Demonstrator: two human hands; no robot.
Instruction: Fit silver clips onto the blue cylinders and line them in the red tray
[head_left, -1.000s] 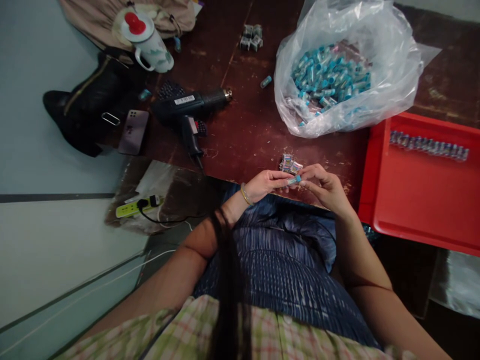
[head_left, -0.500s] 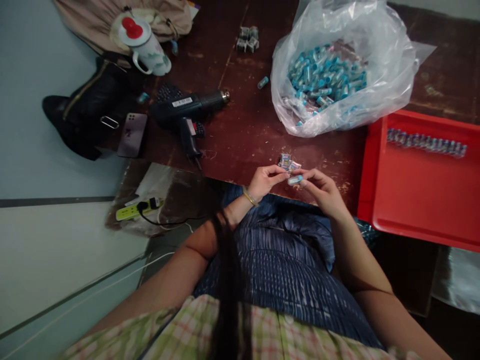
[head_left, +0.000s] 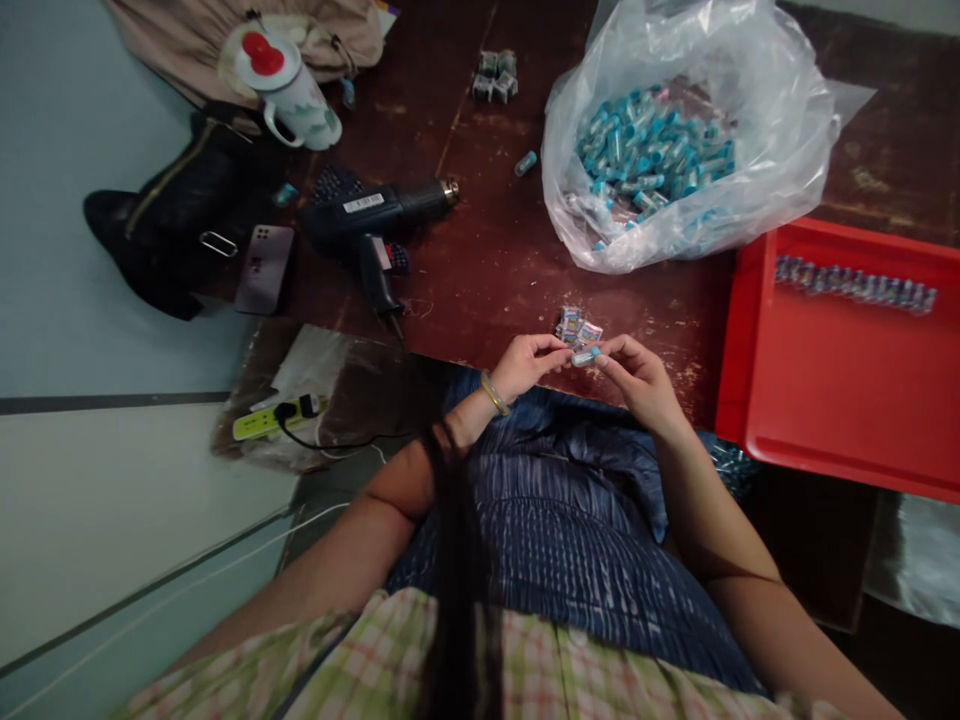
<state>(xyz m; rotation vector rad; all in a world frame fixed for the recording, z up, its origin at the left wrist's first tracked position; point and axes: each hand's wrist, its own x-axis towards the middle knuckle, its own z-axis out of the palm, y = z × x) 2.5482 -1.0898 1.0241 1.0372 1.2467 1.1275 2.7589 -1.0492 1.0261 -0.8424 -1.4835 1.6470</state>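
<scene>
A small clear vial with a blue cap (head_left: 585,356) lies between my hands, tilted slightly, over the table's near edge. My right hand (head_left: 637,378) pinches it at the capped end with thumb and fingertips. At its clear end is my left hand (head_left: 529,365), thumb and forefinger pressed together; whatever they grip is too small to make out. Just beyond my fingertips, a little pile of printed sleeves (head_left: 571,322) rests on the dark red table (head_left: 480,290), partly hidden by my hands.
A plastic bag (head_left: 787,130) of blue-capped vials (head_left: 645,145) stands beyond my right hand. On the right, a red tray (head_left: 862,390) holds a row of labelled vials (head_left: 855,282). Leftward lie a heat gun (head_left: 375,215), phone (head_left: 265,268), black bag (head_left: 180,200) and lidded mug (head_left: 304,110).
The vial has shifted slightly left, its clear end now closer to my left fingertips. My right hand has moved a little left with it.
</scene>
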